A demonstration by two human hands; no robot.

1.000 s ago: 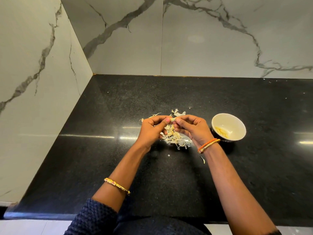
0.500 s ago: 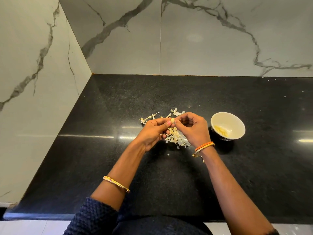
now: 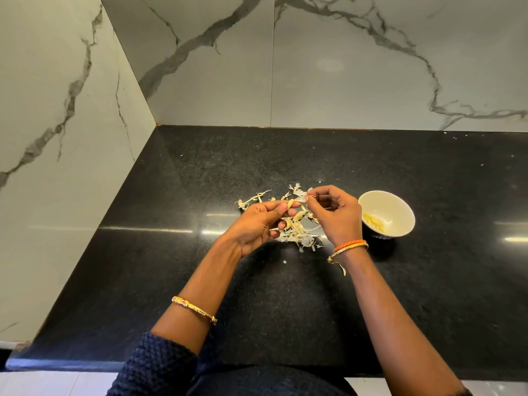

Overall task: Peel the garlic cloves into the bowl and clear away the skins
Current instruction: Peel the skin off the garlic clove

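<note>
My left hand [image 3: 257,224] pinches a small pale garlic clove [image 3: 291,203] between thumb and fingertips, just above a heap of papery skins [image 3: 297,232] on the black counter. My right hand [image 3: 337,215] is a little to the right of the clove, with a thin strip of skin [image 3: 303,198] pinched between thumb and forefinger. The white bowl [image 3: 400,207] stands right of my right hand and holds a few peeled yellowish cloves [image 3: 374,221].
The black stone counter [image 3: 285,295] runs into a corner of marble-patterned walls at the left and back. A few loose skin scraps [image 3: 251,200] lie left of the heap. One tiny flake [image 3: 284,262] sits nearer me.
My hands have drawn apart. The right hand has pulled a strip of skin off the clove and lifted slightly to the right, while the left keeps its hold on the clove.
</note>
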